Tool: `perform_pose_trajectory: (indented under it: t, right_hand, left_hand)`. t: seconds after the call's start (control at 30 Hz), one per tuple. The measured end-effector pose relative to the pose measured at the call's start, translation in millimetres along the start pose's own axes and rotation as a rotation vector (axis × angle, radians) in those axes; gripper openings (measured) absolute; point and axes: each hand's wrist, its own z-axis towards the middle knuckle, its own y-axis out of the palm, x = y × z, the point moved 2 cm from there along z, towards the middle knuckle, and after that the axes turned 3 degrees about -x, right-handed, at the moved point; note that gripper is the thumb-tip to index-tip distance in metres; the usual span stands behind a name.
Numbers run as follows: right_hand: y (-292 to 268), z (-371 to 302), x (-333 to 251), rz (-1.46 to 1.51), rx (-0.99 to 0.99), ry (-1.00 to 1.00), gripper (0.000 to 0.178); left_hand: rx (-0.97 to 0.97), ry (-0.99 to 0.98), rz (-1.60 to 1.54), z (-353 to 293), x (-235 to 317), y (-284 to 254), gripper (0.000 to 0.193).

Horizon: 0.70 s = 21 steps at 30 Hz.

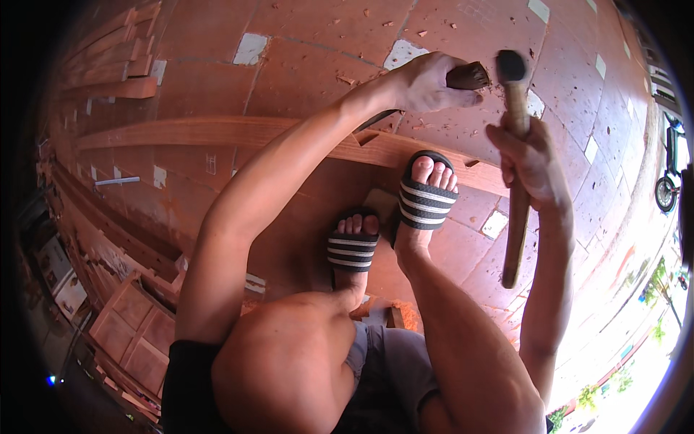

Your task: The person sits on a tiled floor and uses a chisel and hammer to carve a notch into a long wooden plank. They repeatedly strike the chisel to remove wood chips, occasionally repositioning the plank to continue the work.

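Observation:
My left hand [425, 81] is closed round the dark brown wooden handle of a chisel [468, 75]; its frayed butt end sticks out toward the right. A dark blade part shows below the wrist, close to a long reddish wooden beam [253, 132]. Where the blade's tip rests is hidden by my arm. My right hand [533, 159] grips a hammer [515, 264] by its pale wooden handle. The hammer's dark head is up, just right of the chisel's butt and apart from it. Small notches are cut into the beam, on which my sandalled right foot [428, 195] rests.
Wood chips lie scattered over the red tiled floor [325, 43]. Stacked timber [123, 88] stands at the far left, with panelled woodwork [134, 329] at the near left. My left foot [353, 242] is on the near side of the beam. A motorbike [666, 192] stands at the right.

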Motion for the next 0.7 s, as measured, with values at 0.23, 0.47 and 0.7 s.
perform_pose_trajectory:
  t: [0.23,0.47,0.7]
  right_hand:
    - [5.4,-20.5,-17.1,-0.225,0.004,-0.050,0.031]
    - [31.4,-63.9,-30.6,-0.312,0.100,-0.245,0.035]
    - [43.3,-110.7,-58.6,-0.369,0.030,-0.356,0.032]
  left_hand:
    - [-0.049,-0.244,-0.012,-17.9,27.9,-11.5,0.033]
    - [-0.097,-0.134,-0.052,-54.4,63.4,-14.3,0.035]
    - [-0.089,0.024,0.091,-81.4,77.0,-4.0,0.044]
